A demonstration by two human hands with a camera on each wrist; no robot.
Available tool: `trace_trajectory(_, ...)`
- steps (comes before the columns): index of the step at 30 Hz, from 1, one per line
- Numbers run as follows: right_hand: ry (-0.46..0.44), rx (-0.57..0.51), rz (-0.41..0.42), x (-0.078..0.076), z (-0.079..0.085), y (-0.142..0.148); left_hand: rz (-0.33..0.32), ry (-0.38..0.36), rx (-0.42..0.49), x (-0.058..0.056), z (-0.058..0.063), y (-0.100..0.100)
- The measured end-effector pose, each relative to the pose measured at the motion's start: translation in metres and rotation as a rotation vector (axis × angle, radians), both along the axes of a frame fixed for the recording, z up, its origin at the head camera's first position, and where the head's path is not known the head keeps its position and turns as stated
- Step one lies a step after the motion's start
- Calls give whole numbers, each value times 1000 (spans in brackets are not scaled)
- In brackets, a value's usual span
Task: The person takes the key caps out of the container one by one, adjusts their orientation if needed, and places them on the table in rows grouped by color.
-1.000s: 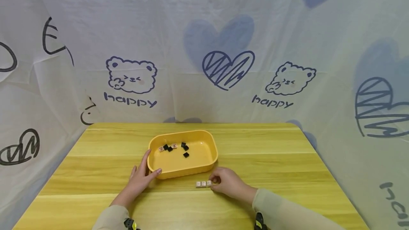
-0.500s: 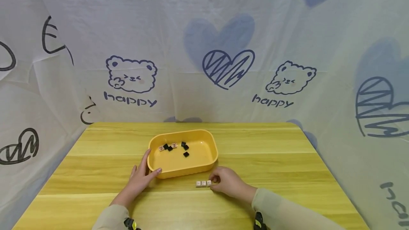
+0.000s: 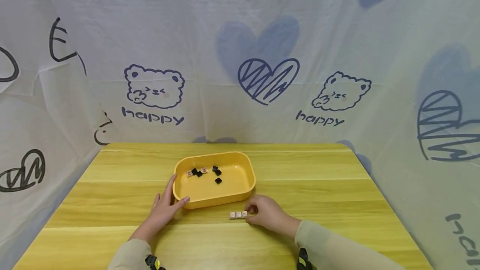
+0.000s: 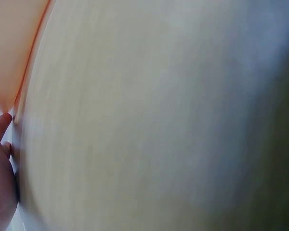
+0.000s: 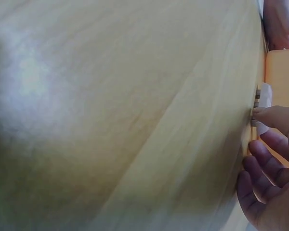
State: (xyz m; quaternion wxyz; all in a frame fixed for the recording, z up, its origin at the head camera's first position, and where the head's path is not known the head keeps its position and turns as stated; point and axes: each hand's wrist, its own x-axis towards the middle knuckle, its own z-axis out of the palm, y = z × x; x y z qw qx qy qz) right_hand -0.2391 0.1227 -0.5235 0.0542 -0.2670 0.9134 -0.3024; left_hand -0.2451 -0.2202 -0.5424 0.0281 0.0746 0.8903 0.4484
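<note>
A yellow tray (image 3: pixel 214 193) stands on the wooden table, with several small black blocks (image 3: pixel 218 181) and two pale marked blocks (image 3: pixel 204 170) inside. At its near left corner rests my left hand (image 3: pixel 163 211), thumb at the front rim and fingers spread along the left side. In front of the tray, small white blocks form a short row of three, among them a left block (image 3: pixel 232 215) and a middle block (image 3: pixel 238 214). My right hand (image 3: pixel 271 215) pinches the right-hand white block (image 3: pixel 245 214) between thumb and index finger. In the right wrist view, that hand (image 5: pixel 274 168) partly hides the row.
The yellow wood-grain table (image 3: pixel 318 186) reaches back to a white cloth (image 3: pixel 210 116) printed with hearts and bears. This cloth also hangs at both sides. The row of blocks lies close to the tray's front wall.
</note>
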Motion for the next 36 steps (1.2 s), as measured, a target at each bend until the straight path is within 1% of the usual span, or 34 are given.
trace_trajectory(2,1,-7,-9,1,3,1,-2,0,1,0,1,0)
trace_trajectory(5,26,-11,-3,3,11,1,-2,-1,3,1,1,0)
trace_trajectory(10,96,0,64,6,33,-5,2,-5,4,2,2,-1)
trace_trajectory(13,129,-10,88,1,47,-13,1,-1,4,1,3,-2)
trace_trajectory(16,158,-12,95,-8,58,-20,-1,4,0,1,4,-2)
trace_trajectory(20,140,-19,94,-19,69,-31,-3,-2,-1,0,3,-1)
trace_trajectory(24,106,-18,97,-29,76,-44,-5,-9,2,1,3,-1)
trace_trajectory(30,80,-12,122,-42,75,-61,-7,-40,14,4,5,2)
trace_trajectory(36,38,-1,133,-52,76,-78,4,-35,17,3,6,1)
